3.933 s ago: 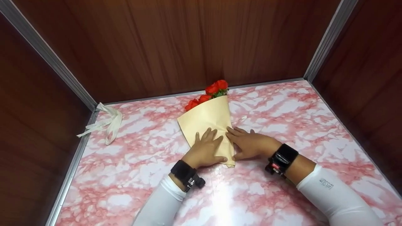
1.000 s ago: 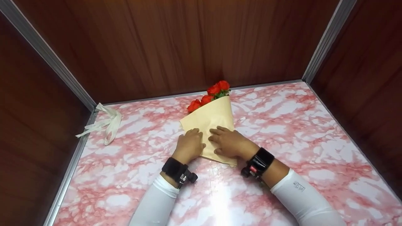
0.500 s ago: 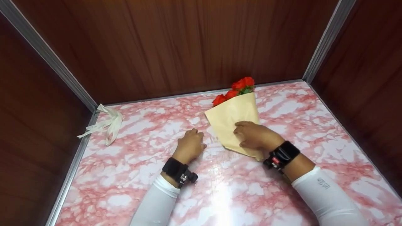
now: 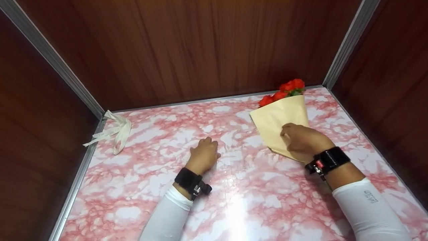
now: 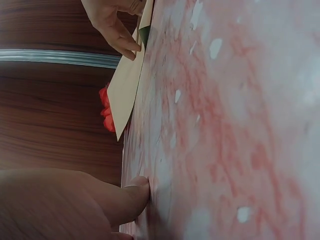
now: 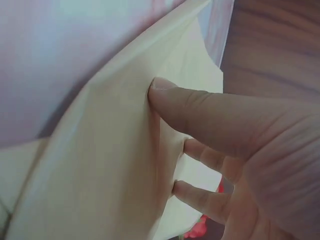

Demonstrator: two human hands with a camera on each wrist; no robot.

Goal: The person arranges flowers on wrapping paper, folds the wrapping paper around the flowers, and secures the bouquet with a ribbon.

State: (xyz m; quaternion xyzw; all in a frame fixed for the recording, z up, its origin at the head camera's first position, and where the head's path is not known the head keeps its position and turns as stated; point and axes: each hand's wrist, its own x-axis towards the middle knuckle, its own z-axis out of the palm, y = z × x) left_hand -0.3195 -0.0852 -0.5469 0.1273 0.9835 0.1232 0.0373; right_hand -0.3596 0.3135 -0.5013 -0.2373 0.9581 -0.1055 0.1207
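A bouquet of red roses [image 4: 279, 97], wrapped in cream paper [image 4: 279, 117], lies at the right of the table. My right hand [image 4: 306, 139] holds it from above. In the right wrist view the thumb [image 6: 187, 107] and fingers [image 6: 202, 200] pinch a fold of the wrapping paper [image 6: 115, 150]. My left hand [image 4: 203, 154] rests on the table left of the bouquet, apart from it, its fingers loosely bent round nothing. The left wrist view shows its thumb [image 5: 132, 197] at the tabletop. The flower stems are hidden inside the paper.
A cream ribbon [image 4: 122, 132] lies in a loose heap at the far left, its ends over the table edge. Dark wood panels [image 4: 187, 50] with metal edging [image 4: 55, 63] stand round the back and sides of the pink marbled table [image 4: 150, 187].
Both hands lay on the paper earlier. The right hand has since pinched the paper and moved the bouquet to the right. The left hand has stayed behind on the table.
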